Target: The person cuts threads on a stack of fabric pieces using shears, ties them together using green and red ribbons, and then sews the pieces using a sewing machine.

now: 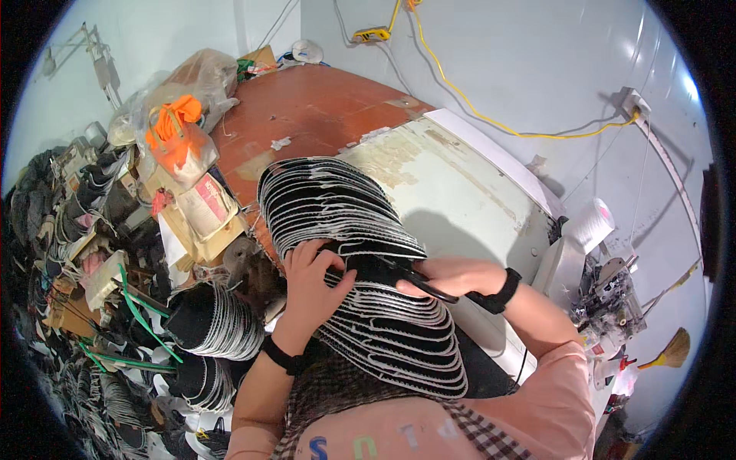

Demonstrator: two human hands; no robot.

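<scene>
A long, fanned-out stack of black, curved, sole-shaped pieces with white stitched edges runs from the table down to my lap. My left hand is closed at the left edge of the stack, its curled fingers gripping one of the pieces. Just what sits between thumb and forefinger is hard to see. In my right hand is a pair of black-handled scissors, its blades pointing left over the stack toward the left hand. Whether the blades are apart cannot be made out against the black.
A worn red-brown and pale table lies ahead. More stitched pieces and clutter crowd the left, below a plastic bag with orange cloth. At right stand a white thread cone and a machine. A yellow cable crosses the wall.
</scene>
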